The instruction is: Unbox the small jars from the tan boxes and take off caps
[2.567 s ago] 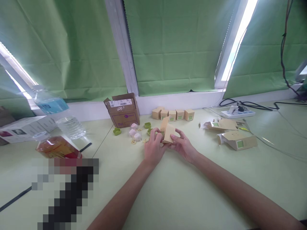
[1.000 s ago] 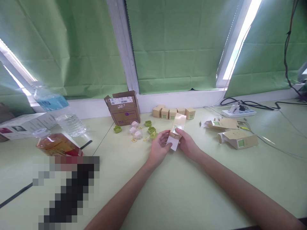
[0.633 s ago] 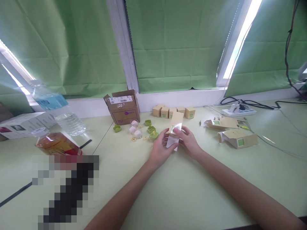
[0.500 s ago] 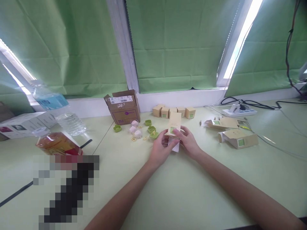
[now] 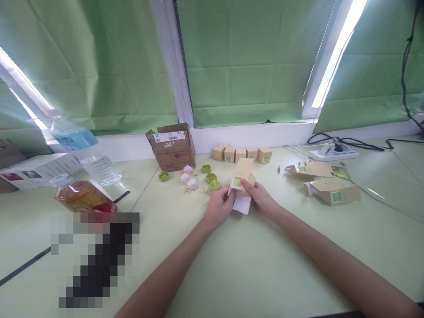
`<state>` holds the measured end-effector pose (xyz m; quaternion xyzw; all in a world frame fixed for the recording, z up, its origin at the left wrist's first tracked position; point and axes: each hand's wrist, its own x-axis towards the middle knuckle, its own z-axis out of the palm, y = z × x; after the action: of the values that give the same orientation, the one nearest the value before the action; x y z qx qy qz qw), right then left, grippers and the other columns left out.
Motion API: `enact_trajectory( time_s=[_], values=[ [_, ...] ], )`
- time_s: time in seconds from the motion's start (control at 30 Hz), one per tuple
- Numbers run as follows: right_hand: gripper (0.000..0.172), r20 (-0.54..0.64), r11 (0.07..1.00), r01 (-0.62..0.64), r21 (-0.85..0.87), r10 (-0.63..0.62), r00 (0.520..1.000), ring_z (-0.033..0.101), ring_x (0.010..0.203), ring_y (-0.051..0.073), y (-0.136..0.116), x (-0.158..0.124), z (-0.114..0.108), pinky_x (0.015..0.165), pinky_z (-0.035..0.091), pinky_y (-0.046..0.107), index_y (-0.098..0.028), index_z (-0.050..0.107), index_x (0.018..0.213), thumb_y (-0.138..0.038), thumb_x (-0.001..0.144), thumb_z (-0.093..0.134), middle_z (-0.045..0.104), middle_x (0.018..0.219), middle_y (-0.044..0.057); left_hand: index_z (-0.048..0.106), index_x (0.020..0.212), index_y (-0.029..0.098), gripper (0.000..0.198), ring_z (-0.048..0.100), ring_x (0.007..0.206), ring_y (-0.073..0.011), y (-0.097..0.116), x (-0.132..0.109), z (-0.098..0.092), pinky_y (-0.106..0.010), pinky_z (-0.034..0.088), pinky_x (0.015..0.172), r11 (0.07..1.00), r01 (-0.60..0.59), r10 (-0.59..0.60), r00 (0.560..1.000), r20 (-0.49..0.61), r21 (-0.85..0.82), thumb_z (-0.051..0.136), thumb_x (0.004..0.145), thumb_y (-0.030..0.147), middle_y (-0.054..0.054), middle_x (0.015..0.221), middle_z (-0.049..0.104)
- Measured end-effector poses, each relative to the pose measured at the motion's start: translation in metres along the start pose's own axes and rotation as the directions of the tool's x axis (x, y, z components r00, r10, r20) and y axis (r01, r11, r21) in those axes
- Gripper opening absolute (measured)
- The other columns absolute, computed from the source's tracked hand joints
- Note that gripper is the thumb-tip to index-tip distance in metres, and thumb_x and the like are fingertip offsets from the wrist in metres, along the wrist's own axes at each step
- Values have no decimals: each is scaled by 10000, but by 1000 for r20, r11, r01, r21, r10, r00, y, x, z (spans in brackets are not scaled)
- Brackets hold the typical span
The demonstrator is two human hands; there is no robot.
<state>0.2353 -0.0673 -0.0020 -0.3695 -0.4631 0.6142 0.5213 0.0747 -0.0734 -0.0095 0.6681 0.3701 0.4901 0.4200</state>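
Note:
Between my two hands is a small tan carton [image 5: 244,170] with a green square on its face and a white flap hanging out at the near end. My left hand [image 5: 218,204] is closed on its lower left edge, at the flap. My right hand [image 5: 263,201] grips the right side, thumb on the front by the green square. Just beyond my left hand lie green square cups [image 5: 210,177], pale pink pieces in clear cups [image 5: 191,183] and small yellow pieces [image 5: 187,191].
Several closed small cartons [image 5: 240,154] line the wall. An open brown box [image 5: 175,148] stands behind the cups. Unfolded cartons [image 5: 341,192] lie right, near a power strip [image 5: 334,153]. Left are a water bottle [image 5: 99,165] and a tea-coloured drink bottle [image 5: 84,196].
The carton has tilted and turned, showing more of its side and white flap. My left hand has shifted to the flap. The whole view has moved slightly.

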Motion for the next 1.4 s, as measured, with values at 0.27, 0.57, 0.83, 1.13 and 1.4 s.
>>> enact_trajectory(
  time_s=[0.27, 0.57, 0.83, 1.13, 1.4],
  values=[
    [472, 90, 994, 102, -35, -98, 991, 696, 952, 266, -5, -5, 0, 795, 561, 373, -211, 716, 1087, -558, 780, 805, 759, 1076, 83, 708, 956, 161, 339, 675, 854, -213, 4, 2, -2, -333, 565, 794, 884, 223, -172, 972, 159, -410, 786, 771, 433, -58, 914, 708],
    [475, 54, 976, 134, -172, -126, 991, 695, 1017, 300, -8, -5, 1, 836, 556, 396, -216, 748, 1085, -547, 752, 825, 767, 1115, 81, 670, 1064, 159, 498, 683, 920, -208, 10, 3, -4, -325, 545, 834, 872, 263, -209, 963, 172, -413, 895, 695, 407, -68, 997, 722],
    [509, 44, 999, -31, -26, 32, 998, 709, 964, 281, -14, -7, 0, 769, 567, 361, -186, 752, 1066, -581, 750, 814, 776, 1074, 99, 663, 1107, 152, 520, 698, 926, -217, 13, 2, -3, -344, 551, 840, 867, 295, -246, 954, 171, -402, 891, 706, 394, -78, 1020, 735],
    [528, -47, 949, 252, -190, -265, 963, 701, 1012, 274, -22, -2, -14, 850, 575, 398, -277, 695, 1165, -496, 716, 866, 764, 1105, 41, 621, 1177, 164, 549, 672, 1000, -242, 7, 4, -5, -334, 525, 841, 902, 194, -155, 979, 132, -386, 873, 727, 352, -91, 1111, 705],
    [436, 193, 667, 537, -516, -520, 832, 685, 1049, 271, -29, -5, -26, 915, 593, 446, -280, 664, 1191, -455, 815, 800, 727, 1165, 66, 505, 1331, 251, 581, 609, 1246, -264, -6, 2, -7, -420, 462, 1065, 971, -156, 172, 982, -77, 184, 755, 811, 185, -100, 1322, 639]
  ],
)
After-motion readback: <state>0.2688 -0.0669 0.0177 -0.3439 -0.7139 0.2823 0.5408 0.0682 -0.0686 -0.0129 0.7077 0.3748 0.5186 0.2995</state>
